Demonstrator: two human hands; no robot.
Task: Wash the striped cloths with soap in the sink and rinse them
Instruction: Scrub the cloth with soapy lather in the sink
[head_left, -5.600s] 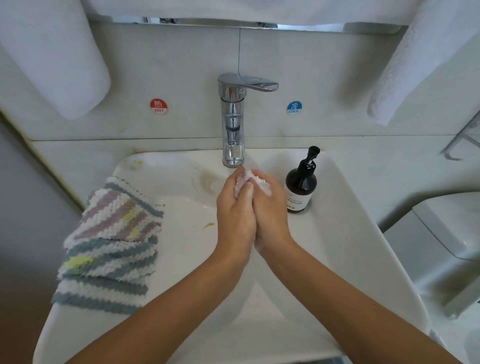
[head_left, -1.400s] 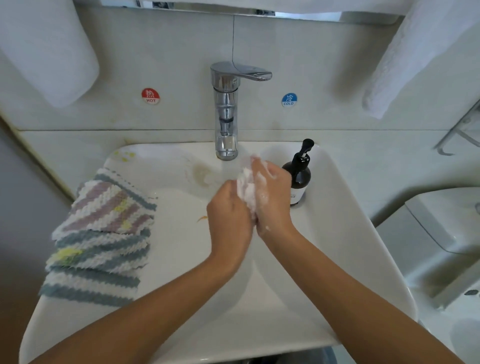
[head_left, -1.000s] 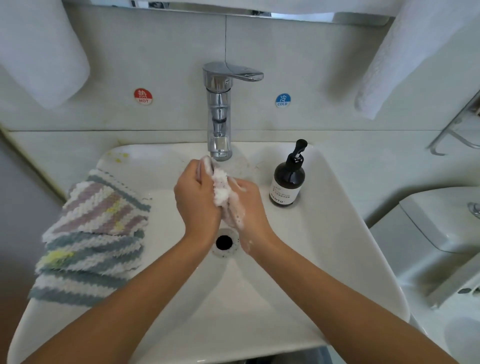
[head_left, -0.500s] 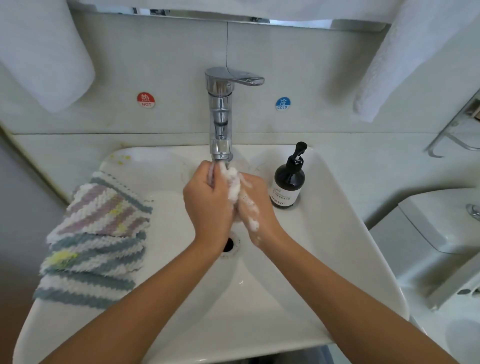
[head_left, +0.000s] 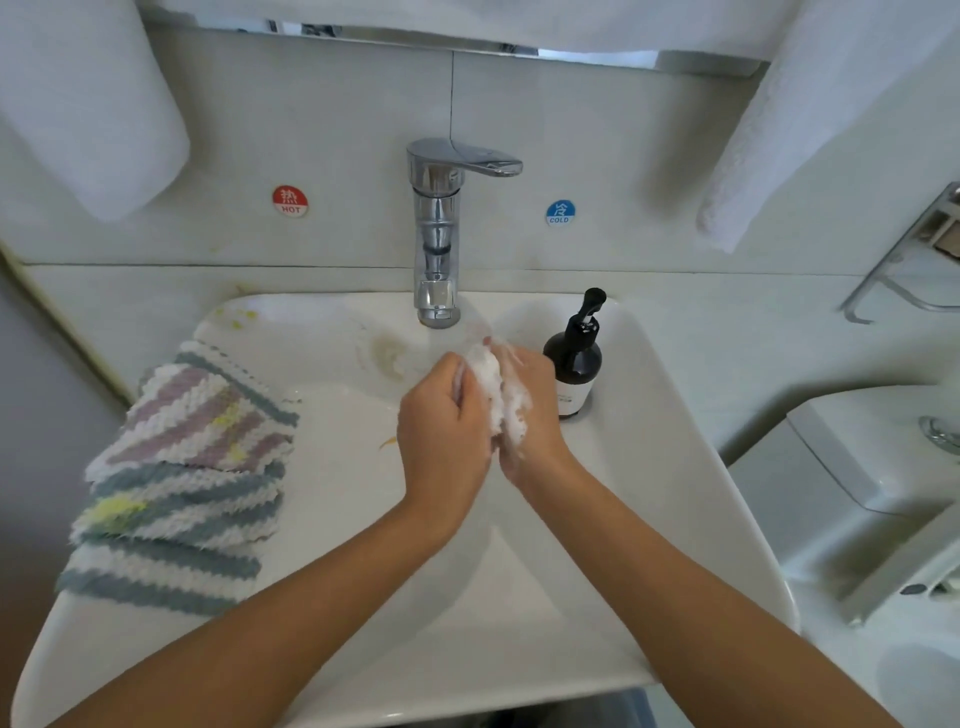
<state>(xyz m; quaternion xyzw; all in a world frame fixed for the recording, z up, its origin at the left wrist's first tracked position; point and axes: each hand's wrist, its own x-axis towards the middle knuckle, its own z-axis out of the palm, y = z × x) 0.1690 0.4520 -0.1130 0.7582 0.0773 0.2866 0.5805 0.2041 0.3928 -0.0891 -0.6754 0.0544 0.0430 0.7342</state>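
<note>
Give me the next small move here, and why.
Probably lift the tap lever with one hand to start water. Both the left hand and right hand are pressed around a white soapy wad right below the spout, and no water stream is visible. The lather looks ready for rinsing. The striped cloths wait on the sink rim.

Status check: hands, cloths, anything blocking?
Left hand and right hand pressed together, working white lather under the faucet. Striped cloths stacked on sink left rim, untouched. Nothing blocking.
</note>
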